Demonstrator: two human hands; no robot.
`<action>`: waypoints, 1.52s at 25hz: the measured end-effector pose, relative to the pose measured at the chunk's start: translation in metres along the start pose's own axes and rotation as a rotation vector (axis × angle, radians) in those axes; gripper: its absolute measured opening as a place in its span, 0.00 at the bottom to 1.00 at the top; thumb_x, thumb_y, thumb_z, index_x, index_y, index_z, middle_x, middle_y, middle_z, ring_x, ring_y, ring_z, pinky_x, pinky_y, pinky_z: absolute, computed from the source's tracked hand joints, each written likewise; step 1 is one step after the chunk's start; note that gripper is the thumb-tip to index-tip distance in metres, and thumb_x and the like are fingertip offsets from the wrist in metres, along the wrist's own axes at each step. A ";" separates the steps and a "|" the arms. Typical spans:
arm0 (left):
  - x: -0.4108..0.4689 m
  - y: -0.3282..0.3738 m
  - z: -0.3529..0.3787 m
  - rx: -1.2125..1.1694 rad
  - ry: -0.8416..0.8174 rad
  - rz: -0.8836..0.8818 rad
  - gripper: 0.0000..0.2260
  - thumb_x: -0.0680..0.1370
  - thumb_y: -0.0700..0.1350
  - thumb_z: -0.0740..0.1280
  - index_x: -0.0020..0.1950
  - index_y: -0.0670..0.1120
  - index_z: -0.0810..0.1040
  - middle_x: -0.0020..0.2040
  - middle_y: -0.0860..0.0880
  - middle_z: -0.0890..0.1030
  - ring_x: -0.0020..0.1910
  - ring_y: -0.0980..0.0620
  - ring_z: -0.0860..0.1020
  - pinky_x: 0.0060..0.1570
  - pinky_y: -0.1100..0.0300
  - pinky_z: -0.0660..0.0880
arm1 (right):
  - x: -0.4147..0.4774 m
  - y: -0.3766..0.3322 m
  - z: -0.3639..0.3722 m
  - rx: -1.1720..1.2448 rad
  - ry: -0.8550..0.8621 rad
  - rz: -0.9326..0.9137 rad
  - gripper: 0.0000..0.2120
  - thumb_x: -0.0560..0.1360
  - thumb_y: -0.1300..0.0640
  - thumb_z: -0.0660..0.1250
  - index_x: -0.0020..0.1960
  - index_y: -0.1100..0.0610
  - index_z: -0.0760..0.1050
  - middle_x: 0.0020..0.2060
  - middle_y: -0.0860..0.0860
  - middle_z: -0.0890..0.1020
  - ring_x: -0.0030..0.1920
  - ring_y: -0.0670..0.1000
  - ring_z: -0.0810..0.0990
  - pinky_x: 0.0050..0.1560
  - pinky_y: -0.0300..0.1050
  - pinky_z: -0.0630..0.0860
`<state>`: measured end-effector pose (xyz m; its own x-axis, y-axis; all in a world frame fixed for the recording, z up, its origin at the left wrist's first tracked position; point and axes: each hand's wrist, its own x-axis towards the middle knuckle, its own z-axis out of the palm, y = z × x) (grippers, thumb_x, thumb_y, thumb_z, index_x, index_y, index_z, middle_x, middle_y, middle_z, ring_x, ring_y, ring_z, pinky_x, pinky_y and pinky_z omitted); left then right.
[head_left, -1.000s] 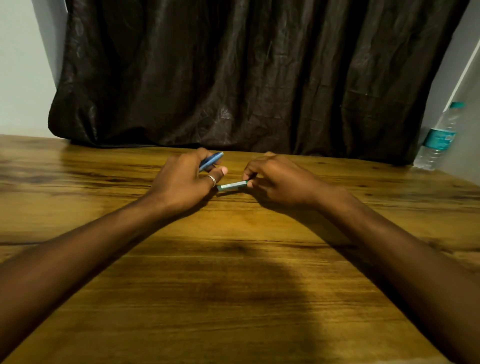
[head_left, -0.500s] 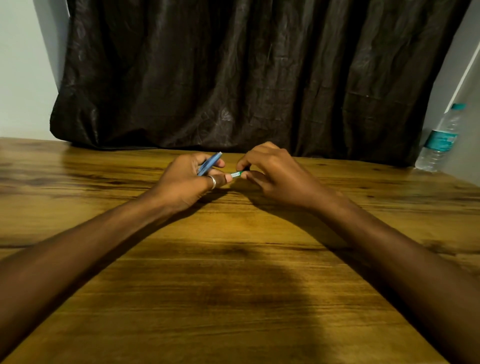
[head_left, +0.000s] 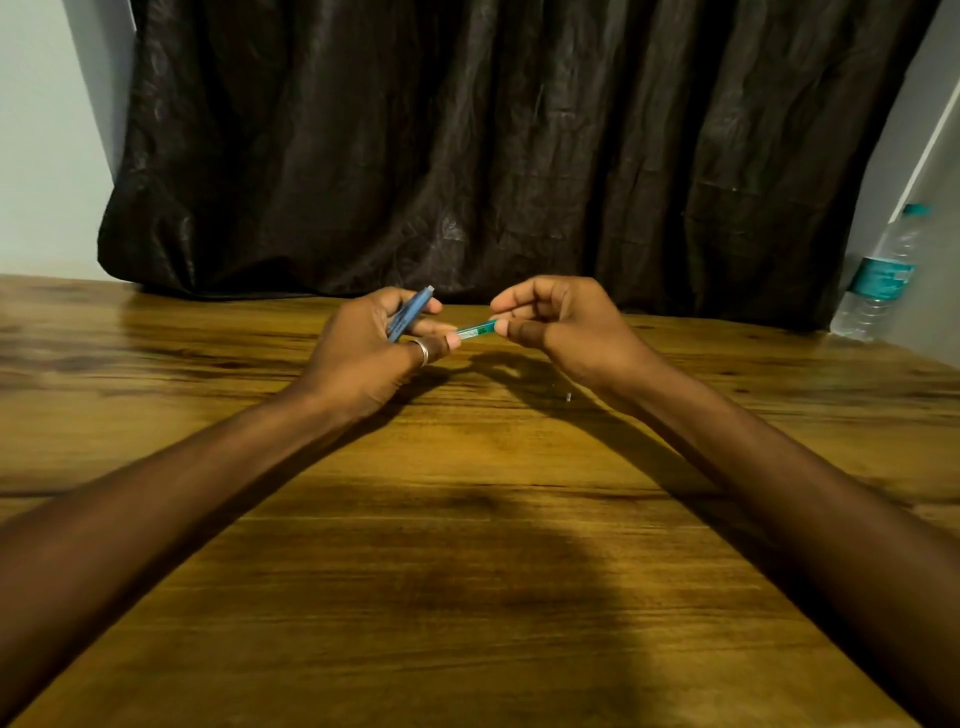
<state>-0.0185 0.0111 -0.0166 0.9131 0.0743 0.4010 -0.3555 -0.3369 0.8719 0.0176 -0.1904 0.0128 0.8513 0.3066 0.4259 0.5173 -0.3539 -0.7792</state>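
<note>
My left hand (head_left: 371, 345), with a ring on one finger, grips a blue pen-like barrel (head_left: 410, 313) that sticks up and to the right between its fingers. Its thumb tip also touches the left end of a short green-and-white tube (head_left: 475, 330). My right hand (head_left: 563, 325) pinches the right end of that tube between thumb and curled fingers. Both hands hover just above the wooden table (head_left: 467, 571), near its far edge.
A dark crumpled curtain (head_left: 493, 145) hangs behind the table. A clear plastic water bottle (head_left: 880, 275) with a teal label stands at the far right. A tiny pale speck (head_left: 569, 397) lies on the table under my right wrist.
Both hands have lifted slightly off the table and drawn apart. More of the green-and-white tube shows between them than half a second ago.
</note>
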 end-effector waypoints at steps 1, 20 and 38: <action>0.000 0.000 0.000 0.003 0.005 0.004 0.15 0.74 0.44 0.77 0.59 0.51 0.80 0.46 0.55 0.88 0.48 0.62 0.85 0.54 0.58 0.81 | 0.001 0.001 0.000 0.002 0.013 0.003 0.10 0.75 0.69 0.70 0.56 0.64 0.80 0.39 0.50 0.82 0.40 0.41 0.80 0.46 0.32 0.78; 0.003 0.004 -0.012 0.105 0.111 -0.011 0.15 0.76 0.42 0.75 0.62 0.46 0.79 0.46 0.55 0.84 0.49 0.62 0.81 0.60 0.52 0.80 | -0.005 0.013 0.010 -0.884 -0.288 -0.315 0.19 0.75 0.60 0.67 0.64 0.49 0.69 0.48 0.47 0.81 0.49 0.50 0.79 0.50 0.51 0.77; 0.007 -0.001 -0.013 0.134 0.084 0.009 0.13 0.75 0.42 0.76 0.59 0.48 0.80 0.45 0.55 0.84 0.48 0.63 0.82 0.54 0.61 0.79 | 0.006 0.018 -0.004 -0.776 -0.130 -0.324 0.18 0.76 0.58 0.69 0.65 0.52 0.74 0.54 0.49 0.83 0.56 0.49 0.80 0.53 0.44 0.77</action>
<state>-0.0139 0.0241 -0.0109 0.8879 0.1472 0.4358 -0.3287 -0.4597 0.8250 0.0323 -0.1983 0.0026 0.6585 0.5791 0.4806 0.6879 -0.7222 -0.0722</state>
